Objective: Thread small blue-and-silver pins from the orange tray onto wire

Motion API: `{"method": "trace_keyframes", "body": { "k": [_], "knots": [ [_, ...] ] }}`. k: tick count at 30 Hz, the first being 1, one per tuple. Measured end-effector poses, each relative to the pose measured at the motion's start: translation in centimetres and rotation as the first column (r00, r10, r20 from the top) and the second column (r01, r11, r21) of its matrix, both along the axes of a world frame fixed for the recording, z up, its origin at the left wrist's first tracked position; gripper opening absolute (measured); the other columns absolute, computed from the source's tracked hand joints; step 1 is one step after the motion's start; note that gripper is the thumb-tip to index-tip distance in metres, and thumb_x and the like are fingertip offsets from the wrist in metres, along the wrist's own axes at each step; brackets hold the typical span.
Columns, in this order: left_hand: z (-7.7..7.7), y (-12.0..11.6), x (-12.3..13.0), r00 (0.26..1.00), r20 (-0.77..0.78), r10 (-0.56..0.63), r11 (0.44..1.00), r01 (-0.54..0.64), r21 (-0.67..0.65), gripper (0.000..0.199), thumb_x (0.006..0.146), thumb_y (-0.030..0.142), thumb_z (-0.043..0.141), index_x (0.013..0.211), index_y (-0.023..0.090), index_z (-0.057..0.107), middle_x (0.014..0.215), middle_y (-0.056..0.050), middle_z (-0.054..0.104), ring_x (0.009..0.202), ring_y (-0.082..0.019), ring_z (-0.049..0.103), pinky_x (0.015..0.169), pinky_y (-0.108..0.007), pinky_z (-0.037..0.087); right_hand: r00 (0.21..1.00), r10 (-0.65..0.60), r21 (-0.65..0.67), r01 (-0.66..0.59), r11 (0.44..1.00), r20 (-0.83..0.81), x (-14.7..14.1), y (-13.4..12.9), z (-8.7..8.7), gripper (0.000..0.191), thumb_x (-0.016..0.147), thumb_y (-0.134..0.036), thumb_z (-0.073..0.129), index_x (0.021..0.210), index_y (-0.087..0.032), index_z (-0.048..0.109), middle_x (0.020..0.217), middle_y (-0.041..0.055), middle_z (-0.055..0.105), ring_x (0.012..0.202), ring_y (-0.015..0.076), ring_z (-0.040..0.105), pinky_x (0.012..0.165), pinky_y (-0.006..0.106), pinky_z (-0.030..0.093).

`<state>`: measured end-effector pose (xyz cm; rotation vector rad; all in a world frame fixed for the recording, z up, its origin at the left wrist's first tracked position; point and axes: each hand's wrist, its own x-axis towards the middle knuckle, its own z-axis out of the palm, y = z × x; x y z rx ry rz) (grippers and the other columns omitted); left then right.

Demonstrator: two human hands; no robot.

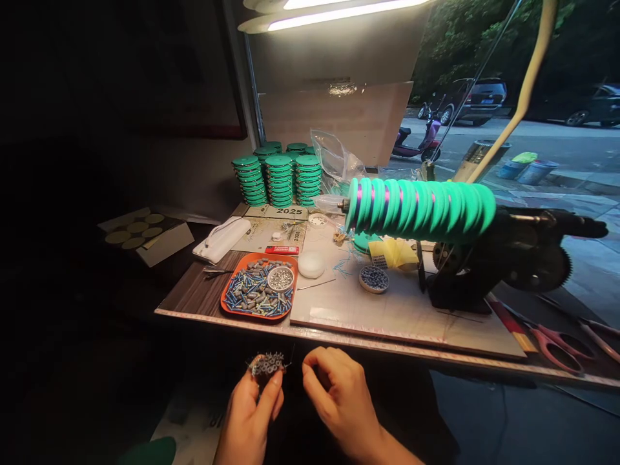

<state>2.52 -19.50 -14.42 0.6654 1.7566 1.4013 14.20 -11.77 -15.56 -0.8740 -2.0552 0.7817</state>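
My left hand (252, 403) pinches a small cluster of grey metallic-looking pieces (268, 363) between thumb and fingers, below the front edge of the table. Just to its right is my right hand (339, 394), its thumb and index finger pinched together near a thin dark strand; what they hold, if anything, is too small to tell. Beyond the hands, an orange tray (224, 303) holds many small blue and grey pieces. Within it stands a round white dish (281, 279) of tiny silvery bits. A round container of dark beads (373, 279) sits farther right.
A black geared machine (489, 265) carries a row of green spools (421, 206) at the right. Green discs (279, 181) stand stacked at the back. Red-handled scissors (557, 349) lie at the right edge, a white case (221, 239) at the left.
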Motion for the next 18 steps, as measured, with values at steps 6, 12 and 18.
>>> {"method": "trace_keyframes", "body": {
  "k": [6,12,18],
  "knots": [
    [0.6,0.9,-0.2,0.977,0.053,0.208,0.978,-0.208,-0.011,0.034,0.045,0.042,0.077,0.063,0.015,0.067,0.057,0.0,0.062,0.056,-0.013,0.053,0.054,-0.022,0.046,1.0,0.023,0.025,-0.023,0.999,0.004,0.1,-0.2,0.0,0.017,0.079,-0.016,0.047,0.063,-0.016,0.053,0.052,-0.0039,0.046,0.05,0.003,0.038,0.051,0.015,0.024],
    [1.7,1.3,-0.2,0.949,0.057,0.311,0.949,-0.307,-0.071,0.02,0.033,0.028,0.076,0.049,0.018,0.07,0.057,-0.004,0.07,0.06,-0.02,0.063,0.063,-0.026,0.05,0.997,0.081,-0.059,-0.08,0.995,0.01,0.1,-0.4,0.1,0.013,0.078,-0.018,0.046,0.07,-0.016,0.056,0.054,-0.0037,0.047,0.052,0.0032,0.04,0.052,0.014,0.027],
    [1.2,0.1,-1.0,0.996,-0.013,0.088,0.996,-0.087,0.008,0.025,0.056,0.039,0.073,0.063,0.016,0.067,0.056,0.001,0.062,0.056,-0.013,0.055,0.055,-0.021,0.046,0.971,0.235,-0.232,-0.223,0.947,0.029,0.1,-0.4,0.6,0.025,0.077,-0.029,0.053,0.099,-0.017,0.056,0.053,-0.0062,0.044,0.048,0.0025,0.038,0.048,0.013,0.026]
  ]
}}
